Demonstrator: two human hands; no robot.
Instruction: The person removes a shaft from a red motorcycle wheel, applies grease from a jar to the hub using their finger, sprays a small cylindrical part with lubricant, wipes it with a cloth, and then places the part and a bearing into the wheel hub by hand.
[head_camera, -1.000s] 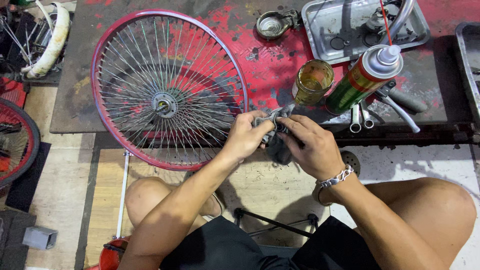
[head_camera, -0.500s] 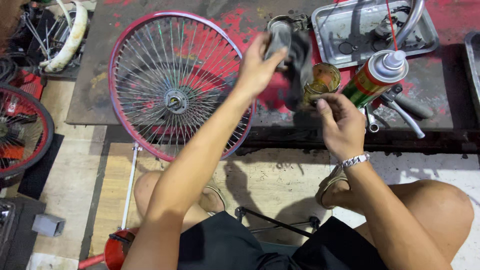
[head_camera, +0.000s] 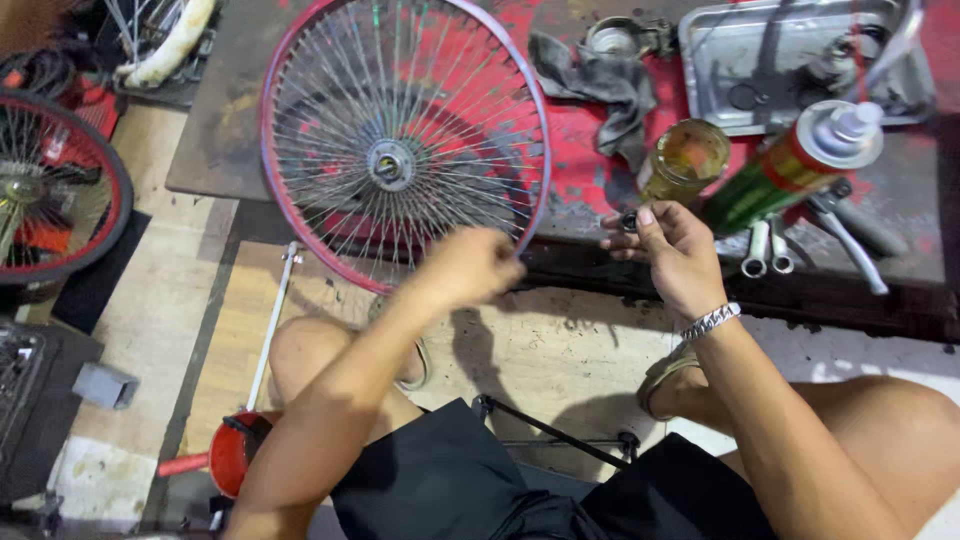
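Head view: the rag (head_camera: 605, 85) now lies dropped at the wheel's (head_camera: 400, 140) two o'clock, the left hand (head_camera: 470, 268) back, blurred, grip untellable, while the right hand (head_camera: 672, 245) pinches a small dark part (head_camera: 629, 221).

A small dark ring-shaped part (head_camera: 629, 220), too small to make out in detail, sits pinched at the fingertips of the right hand (head_camera: 672, 252), thumb pressed above it. It is held just beside the wheel (head_camera: 400, 140) rim's lower right edge.

A red-rimmed wheel (head_camera: 400, 140) lies on red-stained board (head_camera: 580, 150) beside a grey rag (head_camera: 600, 85), amber jar (head_camera: 685, 160) and green-and-red spray can (head_camera: 790, 170).
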